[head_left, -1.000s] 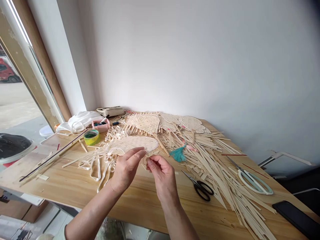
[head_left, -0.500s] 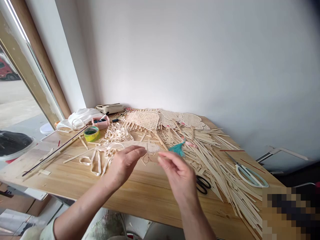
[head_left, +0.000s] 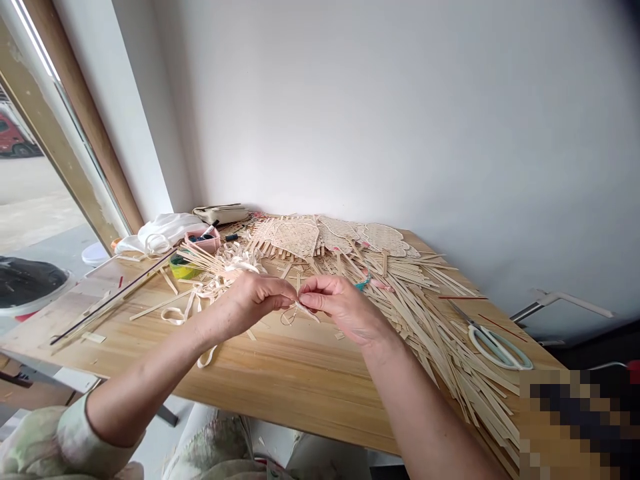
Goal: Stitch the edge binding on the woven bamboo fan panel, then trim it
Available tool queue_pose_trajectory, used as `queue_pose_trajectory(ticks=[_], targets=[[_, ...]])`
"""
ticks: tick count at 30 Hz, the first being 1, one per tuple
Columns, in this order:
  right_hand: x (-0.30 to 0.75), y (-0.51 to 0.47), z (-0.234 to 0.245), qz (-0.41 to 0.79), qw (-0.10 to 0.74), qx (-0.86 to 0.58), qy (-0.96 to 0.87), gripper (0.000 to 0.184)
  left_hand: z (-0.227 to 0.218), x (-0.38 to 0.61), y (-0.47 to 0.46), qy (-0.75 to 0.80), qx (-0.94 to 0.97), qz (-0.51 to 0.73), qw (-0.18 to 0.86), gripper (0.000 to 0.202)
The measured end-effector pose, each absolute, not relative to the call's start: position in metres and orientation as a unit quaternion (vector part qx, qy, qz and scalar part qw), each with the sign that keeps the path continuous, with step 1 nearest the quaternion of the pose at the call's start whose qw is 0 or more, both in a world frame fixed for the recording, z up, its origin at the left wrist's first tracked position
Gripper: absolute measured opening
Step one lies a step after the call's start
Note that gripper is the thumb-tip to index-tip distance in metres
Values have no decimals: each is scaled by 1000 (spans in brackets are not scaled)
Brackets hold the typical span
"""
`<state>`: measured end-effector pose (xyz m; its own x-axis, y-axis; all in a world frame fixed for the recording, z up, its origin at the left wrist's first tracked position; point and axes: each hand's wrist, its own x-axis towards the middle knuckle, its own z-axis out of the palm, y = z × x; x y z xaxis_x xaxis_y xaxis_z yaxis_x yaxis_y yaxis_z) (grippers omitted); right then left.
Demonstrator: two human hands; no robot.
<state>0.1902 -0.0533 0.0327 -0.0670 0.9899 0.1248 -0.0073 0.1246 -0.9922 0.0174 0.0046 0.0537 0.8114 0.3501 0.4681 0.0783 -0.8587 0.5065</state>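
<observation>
Closest in, the left hand (head_left: pixel 257 301) and right hand (head_left: pixel 346 307) meet fingertip to fingertip over the middle of the surface (head_left: pixel 280 373), a good bit back from its near edge. The right has a small pale piece (head_left: pixel 309 314) pinched between thumb and forefinger. The left is in a narrow pinch too, but what's in it is too tiny to make out.

A thin loop of thread (head_left: pixel 287 324) hangs just below where they meet. Imo that's the bit to watch: keep it hanging free and pull it gently so it doesn't knot. I'd keep the right pinch steady and close to the thread, and let the left do the fine moves.

Further over, loose strips (head_left: pixel 443 353) run down toward the right edge, with scissors (head_left: pixel 500 348) just beside them. White ribbon (head_left: pixel 243 260) is tangled left of centre, so I'd keep the thread clear of that and the strips, they look snaggy. Woven fans (head_left: pixel 295 238) lie along the back edge, well out of the way.
</observation>
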Motion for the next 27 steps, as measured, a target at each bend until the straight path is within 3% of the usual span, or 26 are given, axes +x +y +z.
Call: queue_pose_trajectory(ticks=[11, 18, 27], targets=[[178, -52, 16, 560, 610, -368, -423, 17, 56, 20, 12, 107, 922, 251, 275, 16], [180, -53, 21, 527, 577, -399, -481, 20, 52, 19, 14, 97, 924, 252, 270, 14], [175, -52, 16, 553, 605, -380, -428, 23, 54, 17, 13, 78, 929, 231, 277, 19]])
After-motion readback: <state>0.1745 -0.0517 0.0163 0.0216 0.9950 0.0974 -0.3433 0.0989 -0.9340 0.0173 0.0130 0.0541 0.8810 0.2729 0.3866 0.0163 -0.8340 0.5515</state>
